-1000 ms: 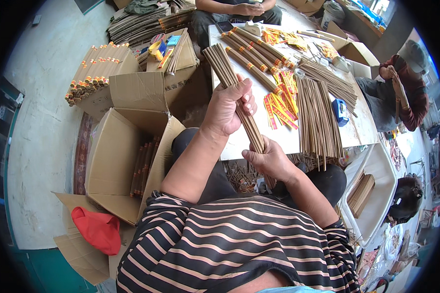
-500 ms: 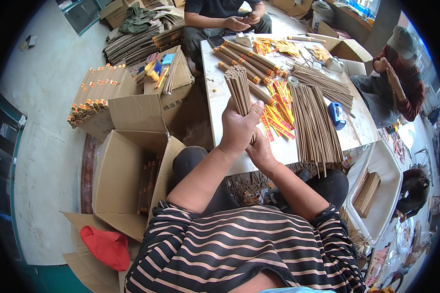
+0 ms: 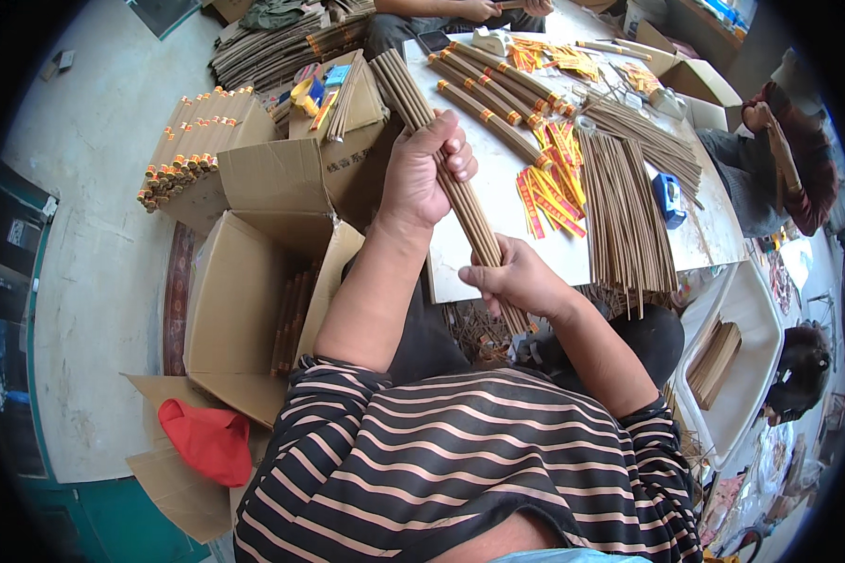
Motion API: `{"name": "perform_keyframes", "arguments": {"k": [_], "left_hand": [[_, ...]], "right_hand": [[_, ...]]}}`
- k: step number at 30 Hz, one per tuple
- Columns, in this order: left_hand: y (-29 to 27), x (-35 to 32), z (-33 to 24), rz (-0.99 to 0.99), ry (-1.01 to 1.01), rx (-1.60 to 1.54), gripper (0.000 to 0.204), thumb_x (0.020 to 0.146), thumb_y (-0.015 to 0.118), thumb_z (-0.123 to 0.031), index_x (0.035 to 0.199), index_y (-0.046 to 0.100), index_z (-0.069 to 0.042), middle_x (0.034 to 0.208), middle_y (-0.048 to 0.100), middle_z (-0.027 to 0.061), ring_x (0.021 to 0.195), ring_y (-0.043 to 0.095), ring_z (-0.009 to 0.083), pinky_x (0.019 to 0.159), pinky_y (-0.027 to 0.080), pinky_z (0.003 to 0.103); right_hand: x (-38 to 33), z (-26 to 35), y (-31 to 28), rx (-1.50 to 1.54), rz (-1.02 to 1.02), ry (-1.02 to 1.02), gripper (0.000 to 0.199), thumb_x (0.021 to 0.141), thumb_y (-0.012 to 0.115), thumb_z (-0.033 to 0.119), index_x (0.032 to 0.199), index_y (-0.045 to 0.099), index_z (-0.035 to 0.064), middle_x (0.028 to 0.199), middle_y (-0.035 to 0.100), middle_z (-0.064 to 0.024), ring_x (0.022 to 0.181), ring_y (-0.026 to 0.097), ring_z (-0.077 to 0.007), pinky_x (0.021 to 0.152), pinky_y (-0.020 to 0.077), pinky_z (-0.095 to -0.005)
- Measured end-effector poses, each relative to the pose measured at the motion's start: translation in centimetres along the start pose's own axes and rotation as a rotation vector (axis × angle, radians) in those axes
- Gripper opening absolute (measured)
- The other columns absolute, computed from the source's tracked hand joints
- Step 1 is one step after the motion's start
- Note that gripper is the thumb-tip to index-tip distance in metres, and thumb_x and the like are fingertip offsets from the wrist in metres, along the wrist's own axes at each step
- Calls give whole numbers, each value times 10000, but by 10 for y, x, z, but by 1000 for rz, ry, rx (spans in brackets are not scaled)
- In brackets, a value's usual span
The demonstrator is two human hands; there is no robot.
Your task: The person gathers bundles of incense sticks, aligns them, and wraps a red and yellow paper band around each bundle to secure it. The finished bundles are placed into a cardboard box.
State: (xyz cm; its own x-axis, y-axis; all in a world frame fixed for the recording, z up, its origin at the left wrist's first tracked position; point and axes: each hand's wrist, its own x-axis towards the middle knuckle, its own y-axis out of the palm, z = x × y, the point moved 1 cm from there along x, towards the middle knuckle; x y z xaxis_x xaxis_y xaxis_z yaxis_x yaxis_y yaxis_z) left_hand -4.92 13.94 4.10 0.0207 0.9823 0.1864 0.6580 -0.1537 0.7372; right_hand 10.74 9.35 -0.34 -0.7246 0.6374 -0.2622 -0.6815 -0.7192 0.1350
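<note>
Slanting over a corner of the white table (image 3: 486, 183), a bundle of sticks (image 3: 463, 208) ran past its left and near edges. The left hand (image 3: 422, 172) was wrapped around the upper part, the right hand (image 3: 528, 278) curled round it lower down. Bare tabletop lay between the bundle and some paper strips (image 3: 554, 208); an open carton (image 3: 239, 300) stood apart at left. The sticks were thin, straight and brown, the strips flat, red and yellow, the carton boxy cardboard.

Sticks (image 3: 627, 216) on tbl (image 3: 498, 197), R of labels (image 3: 552, 202), box (image 3: 239, 310) L of tbl, tub (image 3: 756, 347) off near R corner.
</note>
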Motion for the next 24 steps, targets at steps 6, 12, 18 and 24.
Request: {"name": "perform_keyframes", "arguments": {"k": [6,12,18,24], "left_hand": [[-11,-8,8,-22,-96,-122,263,851,618,-201,654,468,-111,570,468,-17,474,422,91,467,338,233],[-5,-15,27,-249,-68,62,284,844,625,-208,637,458,-109,546,450,-11,454,407,91,459,335,234],[-23,-20,49,-48,-280,-264,368,857,614,-289,584,442,-111,489,392,-14,423,366,91,437,331,229],[-23,-6,38,-220,-101,-54,323,868,606,-252,612,451,-130,524,432,-30,434,401,70,436,338,216]], "right_hand": [[-10,-7,4,-49,-55,21,217,836,626,180,851,490,10,578,527,-38,428,485,-105,421,415,-262],[-9,-15,13,-406,-326,-132,203,849,604,166,803,464,26,519,473,-11,365,431,-92,344,344,-233],[-25,-19,6,141,-8,133,171,844,609,144,833,482,29,535,482,-8,361,440,-83,347,365,-214],[-18,-20,-2,-118,-171,127,201,846,618,178,847,477,35,555,462,23,406,432,-67,369,347,-221]]}}
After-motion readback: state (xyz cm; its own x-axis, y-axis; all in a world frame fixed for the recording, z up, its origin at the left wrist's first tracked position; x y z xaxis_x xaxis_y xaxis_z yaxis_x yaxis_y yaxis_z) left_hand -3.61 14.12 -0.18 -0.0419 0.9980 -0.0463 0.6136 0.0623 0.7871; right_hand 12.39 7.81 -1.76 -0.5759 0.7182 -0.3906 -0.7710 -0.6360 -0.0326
